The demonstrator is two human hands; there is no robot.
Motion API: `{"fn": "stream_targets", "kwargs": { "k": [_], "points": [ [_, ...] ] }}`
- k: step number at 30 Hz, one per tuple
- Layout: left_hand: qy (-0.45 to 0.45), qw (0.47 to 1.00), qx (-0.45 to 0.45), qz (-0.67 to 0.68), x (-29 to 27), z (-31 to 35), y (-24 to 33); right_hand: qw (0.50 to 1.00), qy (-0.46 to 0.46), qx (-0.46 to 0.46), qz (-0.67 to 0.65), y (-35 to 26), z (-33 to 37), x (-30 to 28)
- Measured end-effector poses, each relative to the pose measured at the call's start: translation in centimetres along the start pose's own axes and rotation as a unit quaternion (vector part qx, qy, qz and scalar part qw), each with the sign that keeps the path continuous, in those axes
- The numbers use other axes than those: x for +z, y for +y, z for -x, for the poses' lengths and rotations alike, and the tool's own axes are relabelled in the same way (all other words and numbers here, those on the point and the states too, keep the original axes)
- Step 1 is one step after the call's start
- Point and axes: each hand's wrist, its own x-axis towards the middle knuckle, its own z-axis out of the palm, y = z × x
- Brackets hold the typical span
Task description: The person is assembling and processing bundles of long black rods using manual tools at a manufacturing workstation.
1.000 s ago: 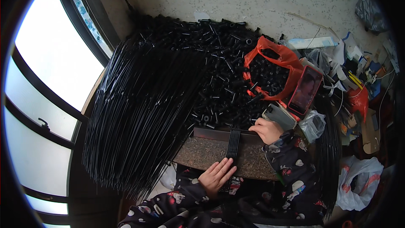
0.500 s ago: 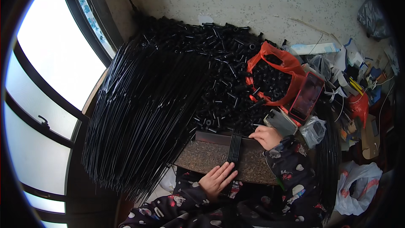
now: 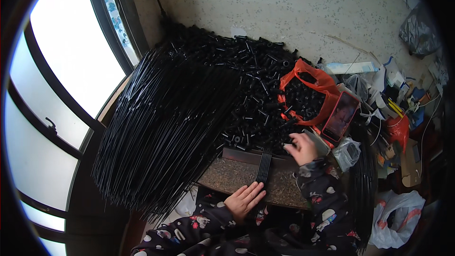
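Observation:
My left hand point(image 3: 244, 200) lies flat, fingers stretched out, over the near ends of a row of thin black rods point(image 3: 264, 167). The rods lie side by side across a brown speckled board point(image 3: 227, 173). Their far ends reach over a dark strip point(image 3: 241, 155) along the board's far edge. My right hand point(image 3: 304, 149) hovers at the near right of a heap of small black tubular parts point(image 3: 253, 99). Its thumb and fingertips are curved and apart, with nothing visible between them.
A large sheaf of long black rods point(image 3: 161, 128) fills the left, beside the window point(image 3: 71, 52). Behind my right hand are a red plastic bag point(image 3: 327, 85) holding black parts and a propped phone point(image 3: 340, 116). Clutter and a white bag point(image 3: 397, 218) lie at right.
My right hand has lifted off the far edge of the board, and its thumb and fingertips have parted. My left hand stays on the rods. The whole view has shifted slightly.

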Motion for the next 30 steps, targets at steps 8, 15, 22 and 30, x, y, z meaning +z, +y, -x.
{"fn": "stream_targets", "kwargs": {
  "k": [8,15,22,30],
  "points": [
    [0.006,1.0,0.001,0.011,-0.2,0.7,1.1,0.976,-0.008,-0.061,0.207,6.0,2.5,-4.9],
    [-0.001,1.0,0.001,0.028,-0.2,0.8,1.5,0.993,-0.037,-0.046,0.102,1.1,2.2,-3.4],
    [-0.005,1.0,-0.004,-0.009,0.0,0.8,1.6,0.979,-0.146,-0.069,0.121,-0.9,3.3,0.3],
    [0.006,1.0,-0.01,0.019,0.2,0.8,1.4,0.98,-0.155,-0.044,0.116,-0.6,3.3,0.5]
  ]
}}
